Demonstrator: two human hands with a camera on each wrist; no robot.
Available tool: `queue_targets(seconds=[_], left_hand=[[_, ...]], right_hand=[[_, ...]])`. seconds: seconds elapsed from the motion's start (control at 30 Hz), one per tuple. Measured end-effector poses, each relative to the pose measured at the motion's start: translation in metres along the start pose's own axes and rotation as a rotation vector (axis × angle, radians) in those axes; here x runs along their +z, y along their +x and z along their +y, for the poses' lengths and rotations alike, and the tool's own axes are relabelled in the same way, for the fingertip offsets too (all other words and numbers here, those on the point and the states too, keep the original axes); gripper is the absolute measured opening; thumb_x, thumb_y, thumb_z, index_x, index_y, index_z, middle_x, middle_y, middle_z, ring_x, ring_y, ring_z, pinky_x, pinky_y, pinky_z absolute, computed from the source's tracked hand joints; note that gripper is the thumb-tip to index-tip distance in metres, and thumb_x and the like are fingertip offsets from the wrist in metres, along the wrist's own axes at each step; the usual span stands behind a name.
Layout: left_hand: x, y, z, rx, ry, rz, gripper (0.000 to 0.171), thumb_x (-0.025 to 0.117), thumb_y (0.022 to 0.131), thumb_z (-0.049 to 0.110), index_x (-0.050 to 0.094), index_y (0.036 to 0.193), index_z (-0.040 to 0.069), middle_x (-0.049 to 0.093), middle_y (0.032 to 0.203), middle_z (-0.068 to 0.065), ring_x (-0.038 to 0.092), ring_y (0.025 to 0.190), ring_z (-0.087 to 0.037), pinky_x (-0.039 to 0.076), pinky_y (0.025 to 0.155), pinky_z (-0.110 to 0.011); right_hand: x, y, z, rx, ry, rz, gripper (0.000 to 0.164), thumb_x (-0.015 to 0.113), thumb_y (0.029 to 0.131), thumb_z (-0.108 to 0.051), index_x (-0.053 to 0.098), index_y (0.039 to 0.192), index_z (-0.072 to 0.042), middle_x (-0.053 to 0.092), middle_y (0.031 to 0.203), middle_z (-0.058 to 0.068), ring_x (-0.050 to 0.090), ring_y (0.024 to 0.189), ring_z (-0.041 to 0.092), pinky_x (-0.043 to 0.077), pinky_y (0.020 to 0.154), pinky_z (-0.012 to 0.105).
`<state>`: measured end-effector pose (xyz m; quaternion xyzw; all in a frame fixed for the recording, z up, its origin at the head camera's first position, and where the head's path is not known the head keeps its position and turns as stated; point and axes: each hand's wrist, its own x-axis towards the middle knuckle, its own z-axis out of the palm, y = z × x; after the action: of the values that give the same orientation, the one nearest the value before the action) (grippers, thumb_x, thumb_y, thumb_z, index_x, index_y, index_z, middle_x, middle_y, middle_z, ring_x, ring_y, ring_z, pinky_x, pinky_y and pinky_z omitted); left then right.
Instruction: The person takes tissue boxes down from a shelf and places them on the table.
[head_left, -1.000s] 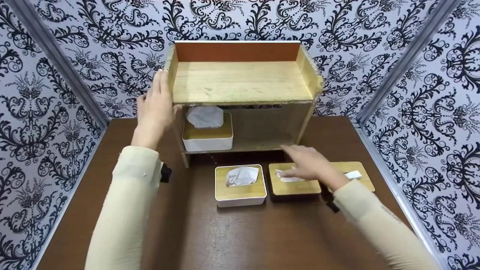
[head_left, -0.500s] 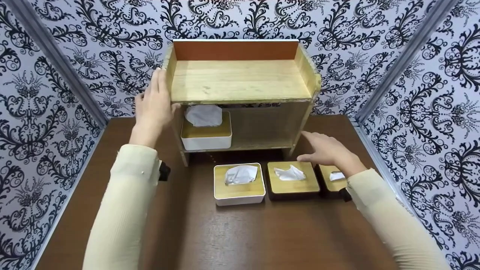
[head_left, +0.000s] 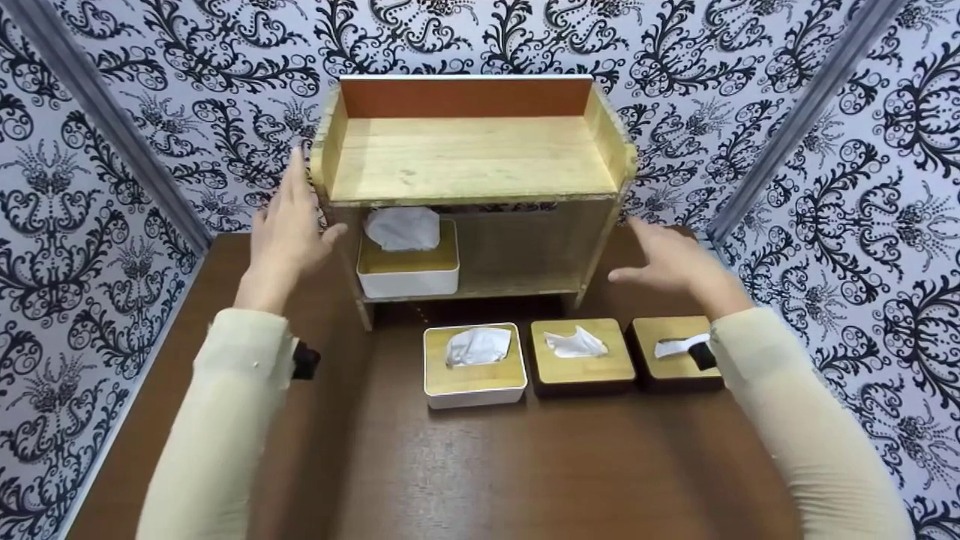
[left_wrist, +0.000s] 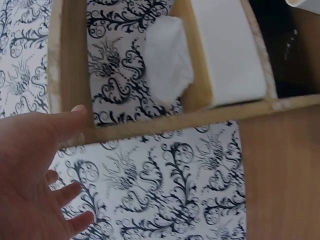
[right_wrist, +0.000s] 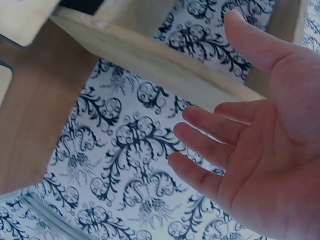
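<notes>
A small wooden shelf (head_left: 472, 161) stands at the back of the table. My left hand (head_left: 285, 229), fingers extended, is beside its left side panel; whether it touches the panel is unclear. On the other side my right hand (head_left: 679, 262) is held near the right panel, thumb and fingers spread, holding nothing. In the right wrist view, that palm (right_wrist: 270, 165) faces the panel. A white tissue box (head_left: 409, 283) with a wood-look lid sits in the lower compartment at the left, its tissue (left_wrist: 170, 60) sticking out.
Before the shelf, a second white tissue box (head_left: 476, 381) and two dark-sided ones, a middle box (head_left: 581, 371) and a right box (head_left: 667, 330), stand in a row on the brown table (head_left: 525, 465). The right sleeve and wrist strap partly cover the right box. Patterned walls (head_left: 862, 187) enclose the table.
My right hand has moved from above the middle tissue box rightward and back to beside the shelf's right panel. My left hand has shifted slightly left from the left panel, thumb spread.
</notes>
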<state>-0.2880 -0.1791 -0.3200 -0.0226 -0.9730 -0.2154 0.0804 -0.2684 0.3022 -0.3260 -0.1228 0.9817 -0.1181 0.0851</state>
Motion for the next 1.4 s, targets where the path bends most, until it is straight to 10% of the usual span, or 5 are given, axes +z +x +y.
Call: queue_targets(seconds=[0.13, 0.43, 0.83, 1.03, 1.4], left_hand=[[0.007, -0.011, -0.020, -0.018, 0.026, -0.118, 0.106, 0.063, 0.093, 0.037, -0.019, 0.154, 0.014, -0.007, 0.163, -0.018, 0.018, 0.144, -0.051, 0.013, 0.110, -0.076], [0.041, -0.039, -0.031, 0.059, 0.141, -0.621, 0.082, 0.055, 0.095, 0.048, 0.026, 0.149, -0.006, 0.029, 0.152, -0.032, 0.030, 0.138, -0.053, 0.025, 0.111, -0.069], [0.091, -0.046, 0.012, 0.311, 0.061, -0.521, 0.059, 0.062, 0.093, 0.030, 0.046, 0.140, -0.002, 0.051, 0.141, -0.024, 0.047, 0.132, -0.043, 0.037, 0.112, -0.054], [0.104, -0.041, 0.032, 0.370, 0.069, -0.481, 0.060, 0.067, 0.090, 0.032, 0.048, 0.140, 0.006, 0.052, 0.142, -0.020, 0.048, 0.132, -0.039, 0.038, 0.111, -0.054], [0.115, -0.021, 0.077, 0.422, 0.067, -0.483, 0.064, 0.068, 0.089, 0.036, 0.046, 0.145, 0.013, 0.048, 0.148, -0.013, 0.044, 0.137, -0.035, 0.033, 0.116, -0.054]], right_hand=[[-0.015, 0.001, 0.000, -0.010, 0.038, 0.030, 0.110, 0.068, 0.084, -0.055, 0.000, 0.157, -0.009, 0.013, 0.161, 0.024, 0.019, 0.145, 0.049, 0.017, 0.118, 0.064], [-0.042, 0.005, -0.005, -0.045, 0.105, 0.137, 0.114, 0.073, 0.083, -0.046, -0.010, 0.157, -0.021, 0.007, 0.163, 0.018, 0.018, 0.147, 0.047, 0.016, 0.118, 0.065], [-0.056, 0.018, -0.020, 0.005, 0.123, 0.194, 0.125, 0.075, 0.080, -0.050, -0.023, 0.152, -0.020, -0.012, 0.163, 0.016, 0.007, 0.150, 0.042, 0.012, 0.120, 0.061], [-0.058, 0.031, -0.024, -0.050, 0.142, 0.258, 0.115, 0.077, 0.080, -0.043, -0.004, 0.158, -0.018, 0.009, 0.164, 0.016, 0.023, 0.146, 0.042, 0.020, 0.118, 0.062], [-0.052, 0.054, -0.028, -0.062, 0.178, 0.337, 0.109, 0.077, 0.082, -0.037, 0.001, 0.158, -0.018, 0.001, 0.165, 0.003, 0.011, 0.152, 0.032, 0.011, 0.124, 0.052]])
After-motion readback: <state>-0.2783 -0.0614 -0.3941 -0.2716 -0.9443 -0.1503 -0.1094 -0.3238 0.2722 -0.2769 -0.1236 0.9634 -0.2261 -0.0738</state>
